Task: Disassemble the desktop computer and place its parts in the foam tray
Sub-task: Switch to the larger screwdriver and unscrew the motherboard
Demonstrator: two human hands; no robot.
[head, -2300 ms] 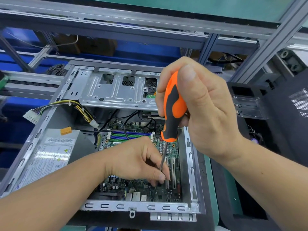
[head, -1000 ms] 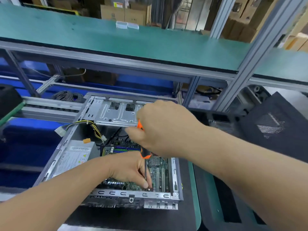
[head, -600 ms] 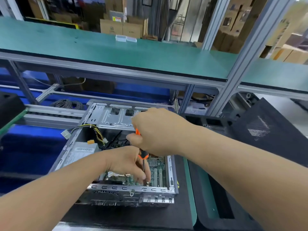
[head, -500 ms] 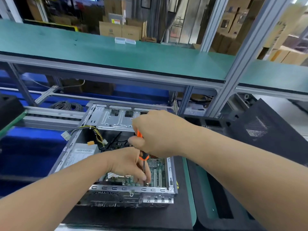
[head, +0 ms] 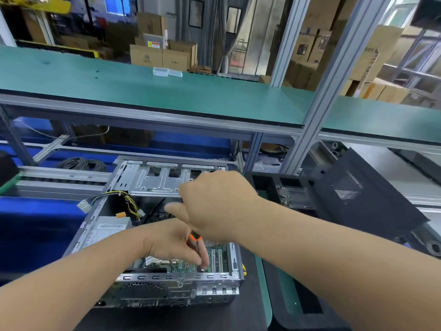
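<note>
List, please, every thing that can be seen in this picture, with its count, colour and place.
computer case: one, grey metal, open, centre on black mat
motherboard: one, green, inside case
power supply: one, grey, case left side
cable bundle: one, yellow and black, over case left wall
screwdriver: one, orange-black handle, upright over motherboard
foam tray: one, black, right of case
cardboard boxes: several, brown, behind green shelf
left hand: pinches screwdriver shaft
right hand: grips screwdriver handle
</note>
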